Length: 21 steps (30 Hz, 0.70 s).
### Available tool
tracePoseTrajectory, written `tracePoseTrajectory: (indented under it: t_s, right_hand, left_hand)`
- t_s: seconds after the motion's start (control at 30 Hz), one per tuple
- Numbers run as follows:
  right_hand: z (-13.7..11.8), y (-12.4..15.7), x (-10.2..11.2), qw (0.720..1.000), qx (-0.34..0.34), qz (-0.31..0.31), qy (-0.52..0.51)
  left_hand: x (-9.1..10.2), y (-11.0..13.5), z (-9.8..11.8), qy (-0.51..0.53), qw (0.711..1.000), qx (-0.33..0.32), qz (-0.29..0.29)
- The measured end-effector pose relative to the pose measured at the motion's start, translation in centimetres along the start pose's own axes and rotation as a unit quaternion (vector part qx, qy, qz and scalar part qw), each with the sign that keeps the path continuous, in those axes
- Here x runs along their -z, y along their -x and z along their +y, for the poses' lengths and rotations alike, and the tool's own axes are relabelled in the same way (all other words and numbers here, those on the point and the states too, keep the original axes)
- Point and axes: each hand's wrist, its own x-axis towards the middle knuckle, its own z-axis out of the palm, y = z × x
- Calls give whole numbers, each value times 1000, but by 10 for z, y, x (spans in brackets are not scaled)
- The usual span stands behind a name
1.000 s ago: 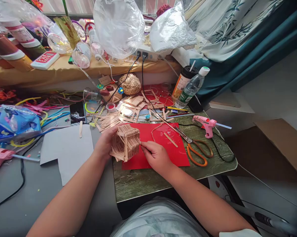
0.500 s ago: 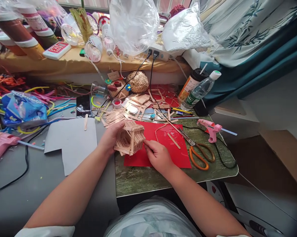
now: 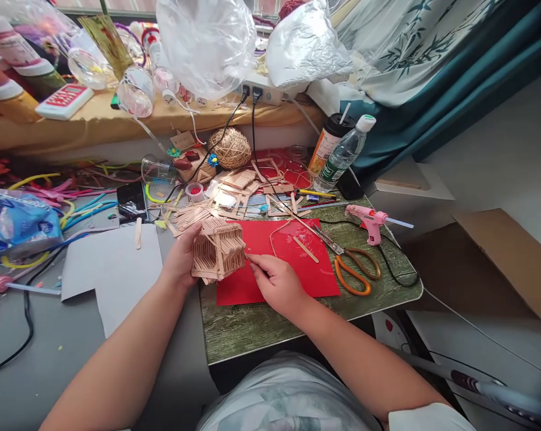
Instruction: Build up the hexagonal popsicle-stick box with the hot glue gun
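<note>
Wrapped around the left side of a small hollow craft stick box (image 3: 229, 263), my left hand (image 3: 183, 254) holds it tilted above the table. The box is built of stacked wooden sticks and its open middle faces me. At its right side my right hand (image 3: 279, 284) is closed in a pinch, fingertips close to the sticks; whatever they pinch is too small to make out. Beneath lies a red sheet (image 3: 315, 272). On that sheet are a loose craft stick (image 3: 305, 249) and a thin piece of twine (image 3: 272, 239).
Orange-handled scissors (image 3: 353, 278) lie at the sheet's right edge, with a pink glue gun (image 3: 372, 221) beyond. Loose sticks (image 3: 193, 215), a twine ball (image 3: 229, 148) and a water bottle (image 3: 344, 155) stand behind. Grey card (image 3: 126, 269) lies left. Black cords (image 3: 253, 137) hang down.
The camera view has swung, so the surroundings sit further left. Both hands keep their hold beside each other, and the craft stick box is turned slightly.
</note>
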Motion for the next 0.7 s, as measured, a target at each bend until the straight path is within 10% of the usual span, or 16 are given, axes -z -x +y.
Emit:
tracePoseTrajectory:
  t_s: [0.7]
  right_hand:
    - [-16, 2, 5, 996, -82, 4, 32]
  left_hand:
    - [5, -4, -3, -64, 993, -97, 32]
